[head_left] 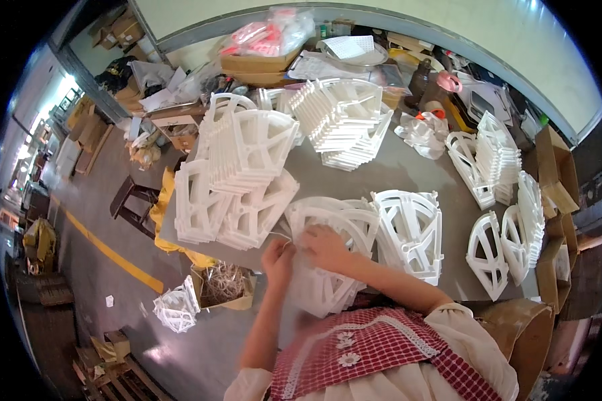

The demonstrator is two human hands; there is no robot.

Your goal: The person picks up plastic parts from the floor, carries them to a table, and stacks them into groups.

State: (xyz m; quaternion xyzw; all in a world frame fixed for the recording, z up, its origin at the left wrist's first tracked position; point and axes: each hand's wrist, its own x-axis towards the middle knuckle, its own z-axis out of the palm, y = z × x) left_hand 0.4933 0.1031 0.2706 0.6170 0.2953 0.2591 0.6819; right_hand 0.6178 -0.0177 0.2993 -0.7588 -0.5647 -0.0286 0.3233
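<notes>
In front of me at the table's near edge is a bundle of white, fan-shaped plastic frames (324, 291), partly covered by my hands and blurred. My left hand (277, 262) is closed at the bundle's left side, pinching a thin pale strand (281, 235) that curves up from the fingers. My right hand (325, 248) lies over the bundle's upper part with bent fingers, gripping the frames; its fingertips are smeared. Just right of it leans another stack of white plastic frames (411, 234). Tall stacks of the same frames (247, 154) rise to the left.
More frame stacks stand at the back (341, 120) and right (498, 160). An open carton of tan strands (227, 286) sits below the table's left edge. Bottles (419, 77), papers and a carton of plastic bags (257, 65) crowd the back. Cardboard boxes (556, 174) line the right.
</notes>
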